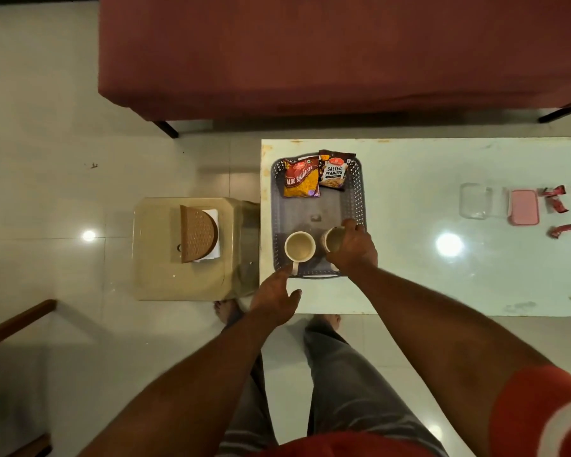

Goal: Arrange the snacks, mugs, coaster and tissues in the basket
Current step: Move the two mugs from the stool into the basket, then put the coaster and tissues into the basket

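A grey perforated basket (356, 199) sits at the left end of a white table. Two snack packets lie at its far end: an orange-and-red sev packet (301, 178) and a salted peanuts packet (335, 171). Two cream mugs stand at its near end. My right hand (355, 247) grips the right mug (333, 239) from the side. The left mug (299, 247) stands free, handle toward me. My left hand (276, 296) hovers open just below that handle, near the basket's front rim. A brown half-round coaster (197, 233) lies over white tissues (212, 216) on a beige stool.
The beige plastic stool (159, 268) stands on the floor left of the table (442, 285). On the table's right side are a clear container (473, 201), a pink lid (524, 206) and several red wrappers (557, 201). A maroon sofa (310, 54) lies beyond.
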